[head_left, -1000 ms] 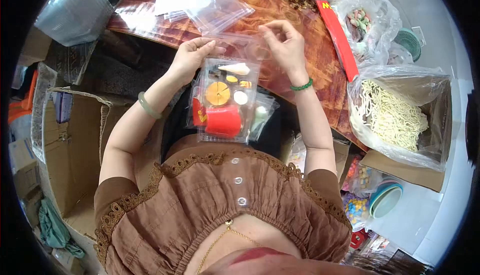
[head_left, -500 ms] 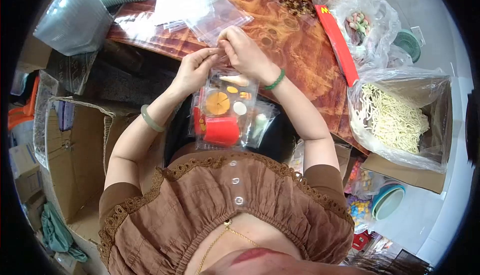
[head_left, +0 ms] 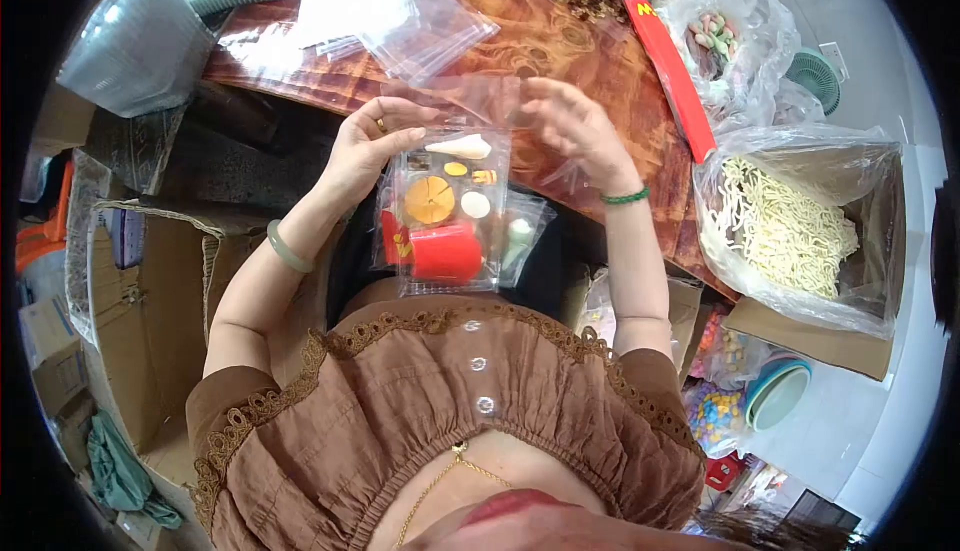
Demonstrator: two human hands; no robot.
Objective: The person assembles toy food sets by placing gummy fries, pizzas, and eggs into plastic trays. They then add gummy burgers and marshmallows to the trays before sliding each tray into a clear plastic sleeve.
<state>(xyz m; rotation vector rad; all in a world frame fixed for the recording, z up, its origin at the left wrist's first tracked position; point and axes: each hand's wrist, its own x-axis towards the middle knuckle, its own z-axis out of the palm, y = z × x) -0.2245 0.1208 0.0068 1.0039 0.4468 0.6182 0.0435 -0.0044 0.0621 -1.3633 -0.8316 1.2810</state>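
Note:
A clear plastic bag [head_left: 490, 254] lies on my lap, holding a red piece, an orange disc, a white oval and small yellow pieces. The fingers of my left hand [head_left: 372, 151] pinch its upper left edge. Beyond the bag's top right, my right hand [head_left: 583, 134] is raised with its fingers apart, blurred by motion. Transparent film [head_left: 460, 98] stretches between the hands at the bag's mouth. More packed bags [head_left: 527, 236] show from under the top one.
Clear bags [head_left: 375, 1] and a red strip [head_left: 670, 81] lie on the wooden table [head_left: 530, 46]. Stacked clear trays [head_left: 140, 41] stand at left. A lined box [head_left: 885, 231] of cream strands [head_left: 785, 231] is at right, an open cardboard box [head_left: 175, 321] at left.
The hands have moved apart. My right hand has shifted to the right and its fingers have opened, while my left hand has moved slightly left and the bag's top shows more.

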